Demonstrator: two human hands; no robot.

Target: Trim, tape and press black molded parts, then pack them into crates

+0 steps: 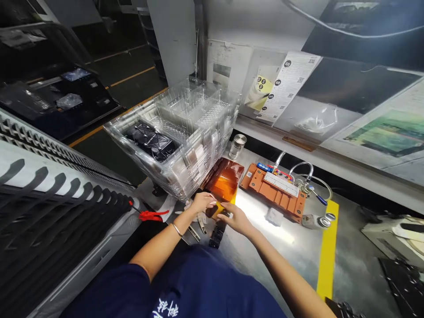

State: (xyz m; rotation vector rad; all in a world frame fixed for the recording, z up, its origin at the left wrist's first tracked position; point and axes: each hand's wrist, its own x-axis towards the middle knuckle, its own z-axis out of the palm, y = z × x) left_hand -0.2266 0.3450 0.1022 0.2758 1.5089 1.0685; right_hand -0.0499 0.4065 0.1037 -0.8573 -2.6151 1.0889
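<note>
An amber see-through box (pixel 228 176) sits on the metal bench right in front of me. At its near end, my left hand (pixel 202 202) has its fingertips pressed together; whatever they pinch is too small to make out. Just to the right is my right hand (pixel 236 219), its thumb and forefinger apart, pointing toward the left hand close to the box's near edge. Black parts (pixel 217 235) lie in a short row below the hands. Metal tweezers-like tools (pixel 201 223) rest beneath my left wrist.
Stacked clear plastic trays (pixel 185 163) stand at the left, with a black part (pixel 150 139) in the top one. An orange-brown fixture (pixel 274 190) with clamps sits at the right, near a metal jar (pixel 237 146). Red-handled cutters (pixel 152 215) lie left. Yellow tape (pixel 327 251) crosses the bench.
</note>
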